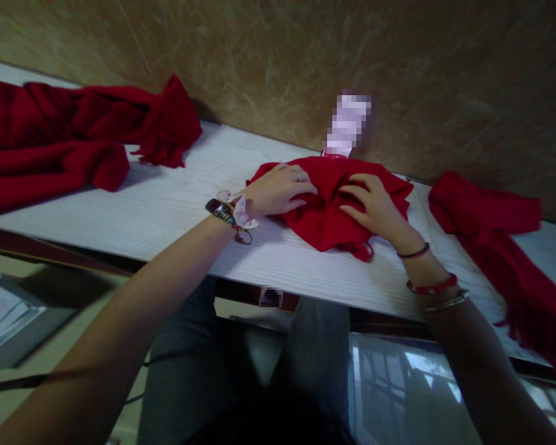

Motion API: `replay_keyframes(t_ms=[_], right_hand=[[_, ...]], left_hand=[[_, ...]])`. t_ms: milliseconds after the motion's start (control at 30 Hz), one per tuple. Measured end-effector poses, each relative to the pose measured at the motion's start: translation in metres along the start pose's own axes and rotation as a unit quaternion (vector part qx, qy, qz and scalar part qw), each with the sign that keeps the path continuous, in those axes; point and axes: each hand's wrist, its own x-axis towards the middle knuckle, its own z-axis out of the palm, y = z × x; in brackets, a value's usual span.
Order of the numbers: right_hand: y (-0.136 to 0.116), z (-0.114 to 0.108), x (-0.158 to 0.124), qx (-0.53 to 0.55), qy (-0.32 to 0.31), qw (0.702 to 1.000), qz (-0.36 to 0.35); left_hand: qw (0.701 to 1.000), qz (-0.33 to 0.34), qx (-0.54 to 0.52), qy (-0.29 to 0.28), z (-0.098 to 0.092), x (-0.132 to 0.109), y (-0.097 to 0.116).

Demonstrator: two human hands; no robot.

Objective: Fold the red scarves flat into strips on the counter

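Head view: the red cloth (324,227) lies on the white table (167,219), directly in front of the person and between the two hands. It is bunched and creased, not flat. Its long axis runs from left to right, roughly along the length of the table. One corner points to the right. The near edge narrows to a blunt point directed at the person; just right of that point, a small red loop (364,251) projects from the cloth towards the table's near edge.

The left hand (282,188) rests on the left part of the cloth, fingers close together and directed to the right, thumb narrowly apart from them. Whether it pinches any fabric cannot be told. The right hand (370,203) rests on the right part, fingers spread and slightly bent, directed to the left. The fingertips of the two hands face each other across a crease, apart.

Beyond the cloth, a pixelated upright item (349,120) stands before the brown wall (259,68). To the left lies red fabric (92,117), its long axis also left to right, with fringe at its right end. To the right, a folded red scarf (500,266) slopes down to the right, its fringed end nearest the person.
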Motion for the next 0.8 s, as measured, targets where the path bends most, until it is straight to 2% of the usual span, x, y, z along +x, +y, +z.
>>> replay_keyframes(t_ms=[133, 333, 400, 467, 567, 633, 700, 800], right_hand=[[0.007, 0.007, 0.000, -0.004, 0.011, 1.000, 0.016], [0.008, 0.005, 0.001, -0.021, 0.061, 0.996, 0.064], [0.012, 0.001, 0.001, -0.018, 0.111, 0.989, 0.092], [0.020, -0.006, 0.001, -0.007, 0.202, 0.971, 0.129], [0.037, -0.013, -0.001, 0.030, 0.335, 0.923, 0.186], [0.046, -0.012, -0.003, 0.039, 0.335, 0.919, 0.206], [0.047, -0.007, -0.004, 0.022, 0.263, 0.945, 0.194], [0.035, 0.001, -0.003, 0.012, 0.160, 0.979, 0.130]], left_hand=[[1.000, -0.014, 0.009, 0.010, 0.006, 0.000, -0.006], [0.995, -0.050, 0.016, 0.087, -0.003, 0.000, -0.002], [0.989, -0.082, 0.011, 0.124, -0.007, -0.002, -0.002], [0.973, -0.125, 0.007, 0.196, -0.014, -0.004, -0.005], [0.913, -0.197, 0.017, 0.356, -0.024, -0.008, -0.014], [0.885, -0.222, 0.016, 0.409, -0.027, -0.011, -0.021], [0.902, -0.209, -0.003, 0.379, -0.025, -0.012, -0.025], [0.962, -0.111, -0.039, 0.246, -0.017, -0.009, -0.017]])
